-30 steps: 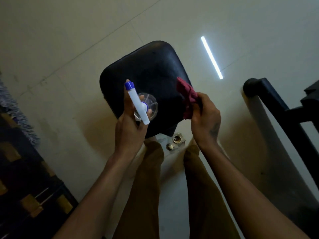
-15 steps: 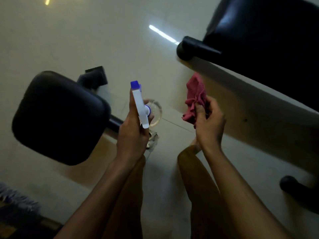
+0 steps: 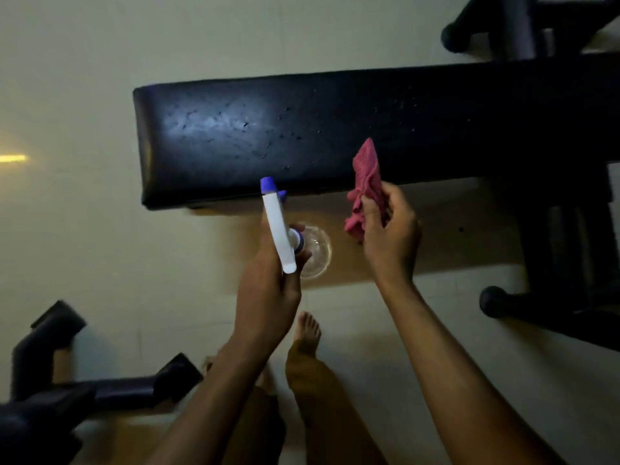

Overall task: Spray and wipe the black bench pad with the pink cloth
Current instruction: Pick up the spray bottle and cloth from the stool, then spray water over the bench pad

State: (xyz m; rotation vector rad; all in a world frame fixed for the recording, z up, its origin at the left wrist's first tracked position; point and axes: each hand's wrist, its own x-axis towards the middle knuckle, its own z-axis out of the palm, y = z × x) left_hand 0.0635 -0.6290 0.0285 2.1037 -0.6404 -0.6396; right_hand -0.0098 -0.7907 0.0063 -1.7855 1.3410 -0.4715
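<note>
The black bench pad (image 3: pixel 335 135) stretches across the view, already speckled with droplets toward its left end. The step in hand looks like more spraying, or the first wipe. Best to aim the nozzle over the drier right stretch, then draw the cloth along in long passes. The left hand (image 3: pixel 268 290) grips the spray bottle (image 3: pixel 280 229) just short of the pad's near edge; the right hand (image 3: pixel 389 236) pinches the pink cloth (image 3: pixel 365 186), its top overlapping the pad. Dark frame legs (image 3: pixel 570 263) stand at right, a bare foot (image 3: pixel 306 333) below; neither blocks the pad.
</note>
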